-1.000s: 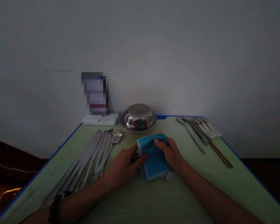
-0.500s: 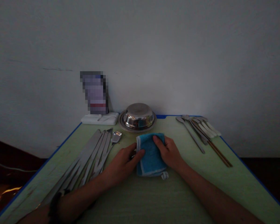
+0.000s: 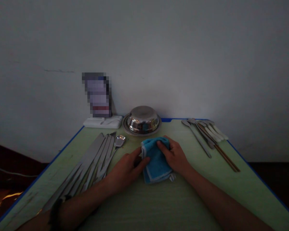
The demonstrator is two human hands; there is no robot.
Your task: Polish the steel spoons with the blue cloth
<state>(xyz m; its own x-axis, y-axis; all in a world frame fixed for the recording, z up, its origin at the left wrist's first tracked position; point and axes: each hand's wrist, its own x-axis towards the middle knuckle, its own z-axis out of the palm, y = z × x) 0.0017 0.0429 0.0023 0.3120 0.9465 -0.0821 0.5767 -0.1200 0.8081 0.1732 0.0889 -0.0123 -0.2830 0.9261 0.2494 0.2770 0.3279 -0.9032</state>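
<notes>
While we look down from the head camera, we see our left hand lying on the green table with its fingers loosely curled, not closed into a fist. The thumb and fingertips touch the left edge of the blue cloth; something small and dark seems to sit under these fingers, but the light is too weak to tell what it is. Our right hand rests on the right part of the cloth, half open, with the fingers bent over the upper edge and pressing it, so the fabric bunches a little there. The cloth lies flat on the table in the middle, between both hands, just in front of the upturned steel bowl.

Both forearms come in from the bottom corners and meet at the cloth, low over the table. A dark band is on our left wrist.

To the left of the left hand lies a row of long metal utensils, close to the arm. Well apart on the right lie the spoons and chopsticks. A white tray stands beside the bowl, near the wall.
</notes>
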